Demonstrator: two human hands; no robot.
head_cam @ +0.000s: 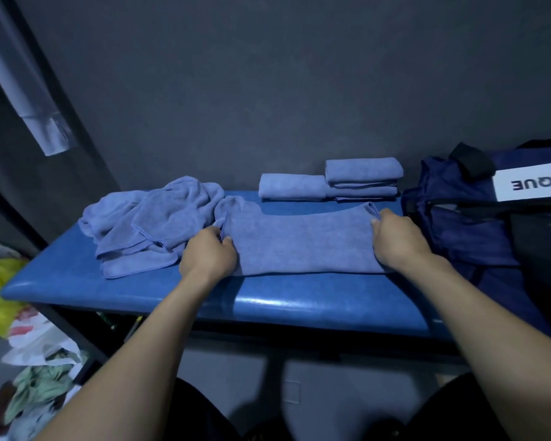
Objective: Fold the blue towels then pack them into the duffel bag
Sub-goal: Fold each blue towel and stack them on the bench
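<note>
Dim, bluish cast overall; we see no direct light source. Soft glare streak on the bench (pixel 268 302) front edge, dark shadow underneath. Wide-angle bend at edges, esp. the left wall. Motion blur on the bags (pixel 10 310) at lower left; center fairly sharp, some grain.

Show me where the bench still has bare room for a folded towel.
Bare blue bench runs along the near edge, in front of the spread towel that both the left hand and right hand hold. The near left corner is also free. Crowded: unfolded pile left, folded towels behind, duffel bag right.
</note>
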